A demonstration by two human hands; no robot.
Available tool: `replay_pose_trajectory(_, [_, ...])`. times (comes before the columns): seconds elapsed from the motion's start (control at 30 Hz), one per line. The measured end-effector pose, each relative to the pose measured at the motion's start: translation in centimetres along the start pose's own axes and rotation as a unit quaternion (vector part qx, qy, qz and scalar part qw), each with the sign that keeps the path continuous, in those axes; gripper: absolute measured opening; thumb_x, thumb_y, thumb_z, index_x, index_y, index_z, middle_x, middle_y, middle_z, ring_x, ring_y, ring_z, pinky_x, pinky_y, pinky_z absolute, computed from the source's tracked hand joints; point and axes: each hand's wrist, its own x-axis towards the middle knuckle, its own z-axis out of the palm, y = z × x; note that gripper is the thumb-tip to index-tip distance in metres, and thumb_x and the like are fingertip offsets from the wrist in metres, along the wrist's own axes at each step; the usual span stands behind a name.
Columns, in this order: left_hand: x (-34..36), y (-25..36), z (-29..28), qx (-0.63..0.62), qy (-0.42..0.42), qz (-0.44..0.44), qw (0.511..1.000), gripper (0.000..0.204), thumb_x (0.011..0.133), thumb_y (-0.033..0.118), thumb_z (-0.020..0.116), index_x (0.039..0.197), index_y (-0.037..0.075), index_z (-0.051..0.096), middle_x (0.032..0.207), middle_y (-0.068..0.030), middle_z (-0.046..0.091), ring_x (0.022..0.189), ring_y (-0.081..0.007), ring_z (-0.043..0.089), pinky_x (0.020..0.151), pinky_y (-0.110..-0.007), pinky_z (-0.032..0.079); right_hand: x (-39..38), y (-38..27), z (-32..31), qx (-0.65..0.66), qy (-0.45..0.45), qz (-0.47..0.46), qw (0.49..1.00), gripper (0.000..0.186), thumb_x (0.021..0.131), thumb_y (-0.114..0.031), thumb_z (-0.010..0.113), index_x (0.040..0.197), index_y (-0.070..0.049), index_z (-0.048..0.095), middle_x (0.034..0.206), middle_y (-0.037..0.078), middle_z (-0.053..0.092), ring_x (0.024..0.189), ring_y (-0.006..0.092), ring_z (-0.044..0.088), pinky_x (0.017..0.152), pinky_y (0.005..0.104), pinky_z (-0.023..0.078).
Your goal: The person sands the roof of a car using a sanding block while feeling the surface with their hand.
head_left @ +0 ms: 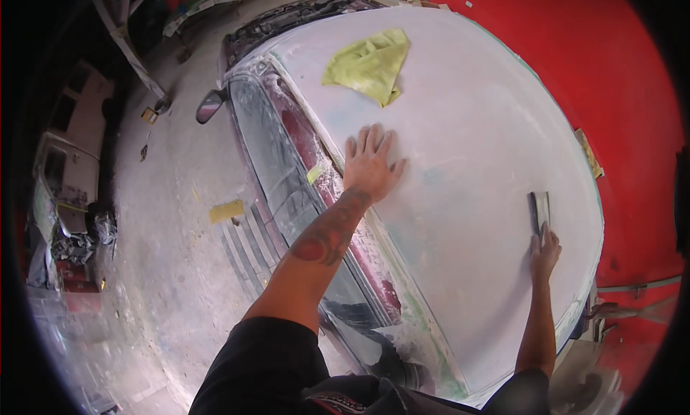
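Observation:
A large pale primed car panel (474, 135) with faint green and blue patches fills the middle and right. My left hand (371, 162) lies spread on it, beside the dusty strip of maroon paint (295, 127) along the side windows. Near the panel's right side my right hand (544, 251) grips a long narrow sanding block (539, 208) resting on the surface. A crumpled yellow-green cloth (365, 61) lies on the panel above my left hand.
Left are a side mirror (208, 106), concrete floor (154, 235) with a yellow piece (226, 210), a metal post (129, 48) and a white vehicle (79, 135) with clutter. A red surface (611, 77) lies beyond the panel's right edge.

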Motion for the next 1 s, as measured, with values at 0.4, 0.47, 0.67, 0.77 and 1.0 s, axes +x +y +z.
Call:
replay_pose_trajectory(0.4, [0.1,-0.1,-0.5,-0.002,0.014,0.004,1.0,0.062,0.091,0.047,0.056,0.143,0.014,0.044,0.151,-0.0156,0.036,0.143,-0.034,0.026,0.115,-0.055,0.021,-3.3,-2.5,-2.7,0.021,-0.001,-0.099,0.995,0.049,0.088,-0.016,0.064,0.136,-0.014,0.056,0.126,0.021,0.055,0.105,0.0387,0.052,0.093,0.0489,0.043])
replay_pose_trajectory(0.47, [0.0,0.9,0.2,-0.01,0.016,0.012,1.0,0.062,0.092,0.047,0.056,0.143,0.014,0.044,0.151,-0.0153,0.036,0.143,-0.0337,0.026,0.115,-0.054,0.021,1.3,-1.7,-2.5,-0.014,-0.01,-0.015,1.0,0.049,0.089,-0.017,0.063,0.137,-0.014,0.054,0.129,0.02,0.054,0.106,0.0381,0.052,0.094,0.0477,0.043])
replay_pose_trajectory(0.67, [-0.3,-1.1,-0.8,0.023,-0.006,-0.013,1.0,0.063,0.092,0.048,0.054,0.145,0.015,0.043,0.152,-0.0137,0.034,0.144,-0.0323,0.025,0.116,-0.053,0.02,-16.5,-9.3,-4.8,0.074,-0.066,-0.053,0.994,0.051,0.08,-0.012,0.072,0.13,-0.015,0.063,0.134,0.019,0.053,0.114,0.0386,0.05,0.099,0.0495,0.04])
replay_pose_trajectory(0.77, [-0.2,-1.1,-0.9,0.022,0.001,-0.011,1.0,0.063,0.092,0.048,0.054,0.145,0.015,0.042,0.153,-0.0138,0.033,0.144,-0.0323,0.025,0.116,-0.054,0.02,-19.6,-9.1,-6.5,0.071,-0.109,-0.111,0.985,0.055,0.076,-0.006,0.07,0.129,-0.015,0.063,0.135,0.018,0.053,0.116,0.0386,0.05,0.1,0.0494,0.04])
replay_pose_trajectory(1.0, [-0.3,0.9,0.8,-0.023,0.009,0.005,1.0,0.063,0.091,0.047,0.056,0.143,0.013,0.044,0.151,-0.0157,0.035,0.143,-0.0336,0.026,0.115,-0.054,0.02,-0.9,-3.8,-3.0,-0.022,-0.015,-0.039,0.999,0.044,0.089,-0.01,0.061,0.133,-0.012,0.056,0.13,0.02,0.055,0.107,0.0392,0.053,0.093,0.0467,0.045])
